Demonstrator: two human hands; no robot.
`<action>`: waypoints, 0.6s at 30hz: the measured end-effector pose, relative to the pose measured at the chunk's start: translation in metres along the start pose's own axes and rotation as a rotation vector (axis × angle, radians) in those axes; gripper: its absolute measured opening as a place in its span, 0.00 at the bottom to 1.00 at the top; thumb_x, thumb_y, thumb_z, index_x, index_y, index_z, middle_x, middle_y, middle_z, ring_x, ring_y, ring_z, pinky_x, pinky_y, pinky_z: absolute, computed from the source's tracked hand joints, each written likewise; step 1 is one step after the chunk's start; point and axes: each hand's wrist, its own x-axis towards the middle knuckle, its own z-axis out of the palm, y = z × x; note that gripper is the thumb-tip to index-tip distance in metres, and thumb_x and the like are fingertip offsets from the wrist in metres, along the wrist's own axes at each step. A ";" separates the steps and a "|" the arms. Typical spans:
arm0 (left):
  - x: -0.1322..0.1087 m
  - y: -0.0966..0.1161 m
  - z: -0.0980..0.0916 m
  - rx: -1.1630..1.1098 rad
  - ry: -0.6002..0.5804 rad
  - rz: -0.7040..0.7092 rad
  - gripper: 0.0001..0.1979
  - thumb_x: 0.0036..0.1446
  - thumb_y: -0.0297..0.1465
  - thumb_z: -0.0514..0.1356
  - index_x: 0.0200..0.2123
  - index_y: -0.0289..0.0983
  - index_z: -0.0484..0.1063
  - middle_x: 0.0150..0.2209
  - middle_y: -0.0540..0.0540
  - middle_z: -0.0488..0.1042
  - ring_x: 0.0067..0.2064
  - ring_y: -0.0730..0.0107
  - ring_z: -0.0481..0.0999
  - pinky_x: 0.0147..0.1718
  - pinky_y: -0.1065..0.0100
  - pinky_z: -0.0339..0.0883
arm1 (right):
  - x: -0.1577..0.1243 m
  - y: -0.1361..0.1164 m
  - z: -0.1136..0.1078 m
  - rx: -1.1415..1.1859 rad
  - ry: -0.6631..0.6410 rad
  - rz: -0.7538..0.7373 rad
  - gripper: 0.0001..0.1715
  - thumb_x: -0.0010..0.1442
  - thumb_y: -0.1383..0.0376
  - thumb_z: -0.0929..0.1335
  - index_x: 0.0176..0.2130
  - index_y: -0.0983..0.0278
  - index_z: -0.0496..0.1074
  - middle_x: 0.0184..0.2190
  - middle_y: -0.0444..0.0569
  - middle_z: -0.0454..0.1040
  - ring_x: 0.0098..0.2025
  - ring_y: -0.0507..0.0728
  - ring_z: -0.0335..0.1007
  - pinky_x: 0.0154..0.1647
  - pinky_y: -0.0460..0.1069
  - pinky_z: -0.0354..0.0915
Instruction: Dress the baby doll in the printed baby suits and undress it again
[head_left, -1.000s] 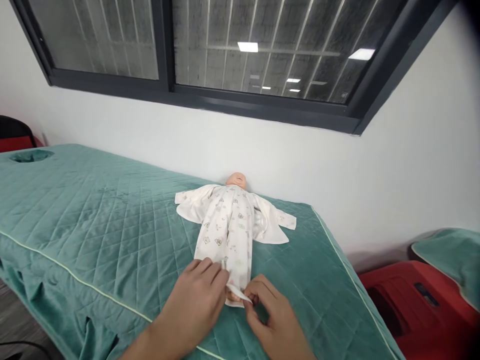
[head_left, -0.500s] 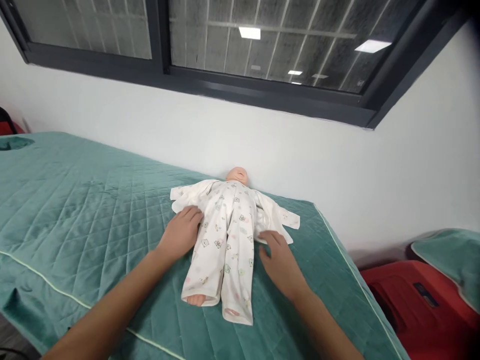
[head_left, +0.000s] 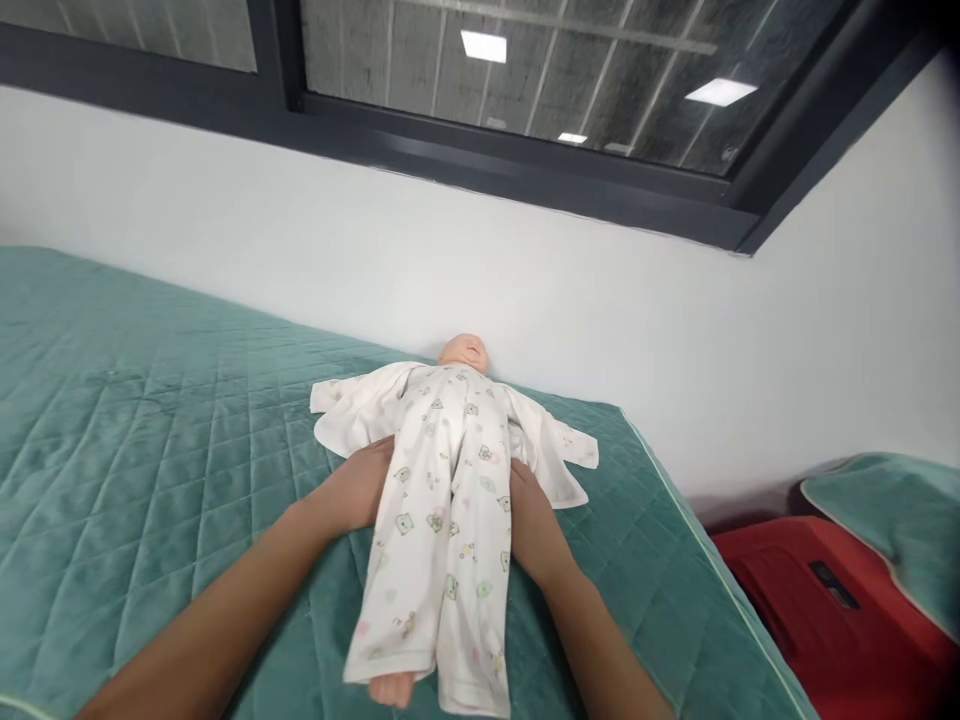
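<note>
Doll [head_left: 465, 352] in printed trousers [head_left: 426, 520] lies between left hand [head_left: 363, 487] and right hand [head_left: 534, 522], their fingers hidden against its sides, so grip can't be told. Both legs appear dressed; beyond the hands, the white jacket [head_left: 553, 458] seems unfastened.

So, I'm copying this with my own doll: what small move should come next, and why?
Perhaps ease the trousers up a little: the left hand and right hand are at their sides, grip hidden, and only one foot shows below the cuffs.
</note>
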 end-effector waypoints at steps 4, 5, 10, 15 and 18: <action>0.014 0.000 0.005 0.020 -0.026 -0.027 0.10 0.54 0.34 0.60 0.39 0.38 0.76 0.41 0.41 0.78 0.44 0.56 0.77 0.43 0.62 0.70 | 0.001 0.005 -0.007 -0.013 0.006 0.014 0.19 0.63 0.69 0.63 0.51 0.60 0.73 0.46 0.53 0.70 0.50 0.61 0.66 0.52 0.56 0.66; 0.014 -0.001 0.007 0.026 -0.026 -0.023 0.10 0.54 0.34 0.61 0.39 0.38 0.76 0.41 0.41 0.77 0.44 0.56 0.76 0.43 0.62 0.70 | 0.000 0.006 -0.008 -0.021 -0.016 -0.007 0.19 0.63 0.69 0.63 0.52 0.60 0.73 0.46 0.53 0.70 0.50 0.61 0.66 0.52 0.56 0.66; 0.009 -0.007 0.010 0.009 0.021 0.047 0.10 0.54 0.34 0.61 0.38 0.38 0.76 0.45 0.41 0.77 0.47 0.56 0.75 0.46 0.61 0.69 | -0.007 0.006 -0.013 -0.079 -0.090 -0.108 0.22 0.62 0.67 0.65 0.55 0.59 0.71 0.51 0.54 0.70 0.52 0.62 0.65 0.57 0.58 0.63; 0.009 -0.010 0.009 -0.031 0.048 0.103 0.08 0.55 0.31 0.60 0.39 0.38 0.76 0.45 0.42 0.77 0.49 0.57 0.74 0.49 0.60 0.68 | -0.014 0.006 -0.009 -0.172 -0.046 -0.018 0.21 0.62 0.69 0.63 0.53 0.60 0.73 0.46 0.54 0.72 0.48 0.62 0.67 0.53 0.57 0.65; 0.010 -0.010 0.009 -0.044 0.038 0.097 0.07 0.55 0.29 0.60 0.37 0.38 0.76 0.41 0.42 0.77 0.49 0.57 0.74 0.50 0.59 0.68 | -0.012 0.003 -0.004 -0.189 -0.016 -0.006 0.20 0.62 0.68 0.63 0.52 0.60 0.74 0.47 0.55 0.74 0.49 0.62 0.67 0.53 0.57 0.65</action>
